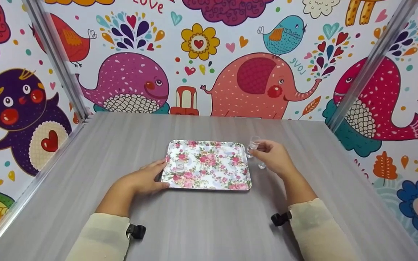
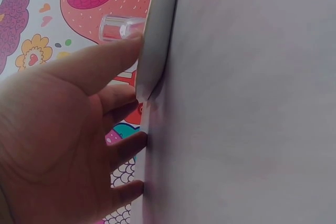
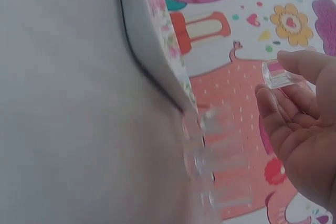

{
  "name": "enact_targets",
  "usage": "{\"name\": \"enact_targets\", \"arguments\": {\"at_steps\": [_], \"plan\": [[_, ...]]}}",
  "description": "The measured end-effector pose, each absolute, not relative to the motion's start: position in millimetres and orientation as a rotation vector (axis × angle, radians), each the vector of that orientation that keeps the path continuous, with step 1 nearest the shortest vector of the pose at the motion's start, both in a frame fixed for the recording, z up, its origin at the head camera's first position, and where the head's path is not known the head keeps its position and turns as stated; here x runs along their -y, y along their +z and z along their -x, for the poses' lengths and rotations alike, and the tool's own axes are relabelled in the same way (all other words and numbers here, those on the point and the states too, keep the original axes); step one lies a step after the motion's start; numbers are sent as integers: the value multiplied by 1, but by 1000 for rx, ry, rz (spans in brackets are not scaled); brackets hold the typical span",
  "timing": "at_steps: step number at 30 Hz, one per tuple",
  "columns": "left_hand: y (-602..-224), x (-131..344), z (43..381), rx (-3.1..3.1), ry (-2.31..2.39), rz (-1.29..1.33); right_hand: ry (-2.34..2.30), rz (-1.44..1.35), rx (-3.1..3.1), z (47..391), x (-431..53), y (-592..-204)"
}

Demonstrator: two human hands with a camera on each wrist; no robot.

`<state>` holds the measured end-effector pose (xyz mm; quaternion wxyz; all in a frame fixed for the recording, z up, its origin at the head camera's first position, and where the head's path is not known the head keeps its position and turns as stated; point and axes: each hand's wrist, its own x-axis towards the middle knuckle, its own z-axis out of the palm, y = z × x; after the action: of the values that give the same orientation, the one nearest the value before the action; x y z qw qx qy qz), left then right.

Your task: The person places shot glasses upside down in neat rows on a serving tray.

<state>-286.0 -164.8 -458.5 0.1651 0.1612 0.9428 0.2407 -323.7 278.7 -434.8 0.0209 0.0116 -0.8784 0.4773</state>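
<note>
Fingers (image 3: 270, 107) hold what seems a clear cup (image 3: 277, 75).

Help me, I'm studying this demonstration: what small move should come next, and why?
Probably carry the clear glass in the right hand over the tray and lower it there: another glass already stands on the tray, and the left hand touches its edge.

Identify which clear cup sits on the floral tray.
The cup near the left hand; the other cups are off the tray, beside its right edge.
</note>
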Motion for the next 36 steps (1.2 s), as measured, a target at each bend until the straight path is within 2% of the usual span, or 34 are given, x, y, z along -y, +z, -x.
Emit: {"name": "enact_targets", "arguments": {"at_steps": [25,36], "plan": [[-462,164,290,-2685,676,-460,1634,-316,2701,330,-147,-435],[-460,164,288,-2691,674,-454,1771,-402,2661,328,-130,-441]]}}
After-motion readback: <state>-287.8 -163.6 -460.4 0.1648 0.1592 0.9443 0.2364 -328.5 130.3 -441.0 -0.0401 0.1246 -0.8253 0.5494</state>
